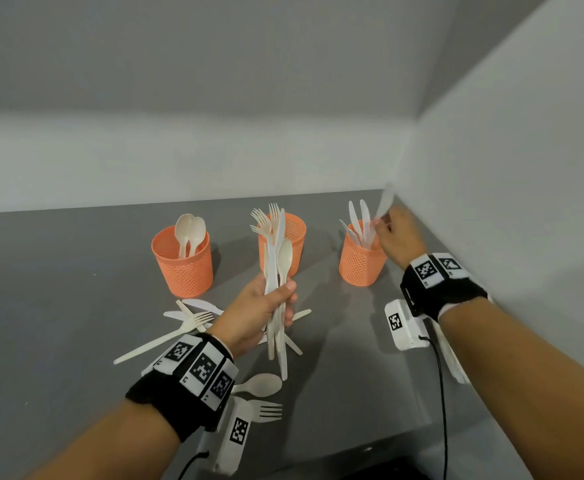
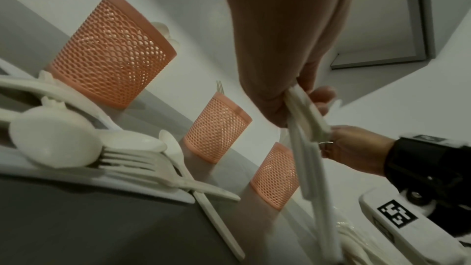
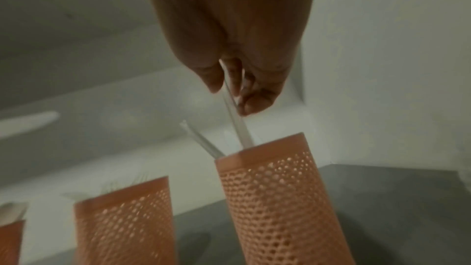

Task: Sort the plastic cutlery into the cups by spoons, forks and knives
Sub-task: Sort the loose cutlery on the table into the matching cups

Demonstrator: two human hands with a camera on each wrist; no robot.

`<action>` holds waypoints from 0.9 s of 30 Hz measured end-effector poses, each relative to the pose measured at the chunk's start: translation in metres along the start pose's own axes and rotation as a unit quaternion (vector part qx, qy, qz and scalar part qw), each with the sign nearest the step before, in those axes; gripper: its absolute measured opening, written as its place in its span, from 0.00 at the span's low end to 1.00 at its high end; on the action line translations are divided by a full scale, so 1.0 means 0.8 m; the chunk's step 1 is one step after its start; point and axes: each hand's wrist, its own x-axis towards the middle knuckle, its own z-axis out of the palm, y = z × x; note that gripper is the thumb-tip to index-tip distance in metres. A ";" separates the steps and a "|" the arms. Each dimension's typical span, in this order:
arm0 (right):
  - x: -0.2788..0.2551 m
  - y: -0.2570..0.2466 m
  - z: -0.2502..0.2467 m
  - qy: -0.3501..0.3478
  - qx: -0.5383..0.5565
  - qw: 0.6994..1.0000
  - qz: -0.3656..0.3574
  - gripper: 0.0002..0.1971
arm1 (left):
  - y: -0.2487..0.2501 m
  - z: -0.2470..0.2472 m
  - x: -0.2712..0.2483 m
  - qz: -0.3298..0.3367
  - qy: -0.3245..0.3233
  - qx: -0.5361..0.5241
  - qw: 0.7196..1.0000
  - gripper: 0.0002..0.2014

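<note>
Sorting of plastic cutlery, knife-placing step. A white plastic knife (image 1: 384, 201), blurred by motion, is pinched by its handle between thumb and fingertips of the right hand (image 1: 398, 236), its lower end entering the right-hand orange mesh cup (image 1: 360, 263), which stands at 2 o'clock from the scene centre, close to the side wall, and already contains several knives blade-up. The right wrist view shows the handle tip just inside the rim. The left hand (image 1: 260, 310), near the centre, is curled around an upright bundle of mixed cutlery (image 1: 276, 278); a spoon and knives are discernible in it, the exact count is not. Behind the bundle, at 12 o'clock, the middle cup (image 1: 294, 233) carries forks; at 10 o'clock the left cup (image 1: 183, 268) carries two spoons. Loose pieces lie on the grey table (image 1: 41, 306) at 8 o'clock and 6 o'clock, among them a fork (image 1: 165, 336), a spoon (image 1: 262, 384) and a second fork (image 1: 266, 410). Judged stage: roughly mid-task. The next move calls for releasing the knife so it drops upright, then drawing the next piece from the bundle and matching it to its cup.
</note>
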 end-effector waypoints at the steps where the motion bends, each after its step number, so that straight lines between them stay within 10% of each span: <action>1: -0.002 0.000 0.003 0.027 0.004 1.000 -0.008 0.17 | 0.001 0.000 -0.001 0.004 0.002 0.004 1.000 0.04; 4: -0.030 -0.026 0.010 0.136 0.097 0.982 -0.088 0.17 | 0.001 0.001 -0.001 0.017 0.002 0.030 0.999 0.03; 8: -0.090 -0.083 0.032 -0.114 0.151 0.972 -0.142 0.21 | -0.003 0.007 0.002 0.034 -0.015 0.089 0.995 0.10; 19: -0.093 -0.102 0.043 -0.184 0.427 0.880 0.096 0.12 | 0.008 0.011 -0.004 -0.027 -0.063 0.008 0.998 0.13; 23: -0.090 -0.099 0.040 -0.186 0.364 0.911 0.062 0.08 | 0.005 0.007 -0.003 -0.039 -0.058 -0.002 0.998 0.10; 27: -0.100 -0.098 0.050 -0.040 0.265 0.963 0.034 0.10 | 0.001 0.007 0.004 0.000 -0.009 0.007 1.000 0.06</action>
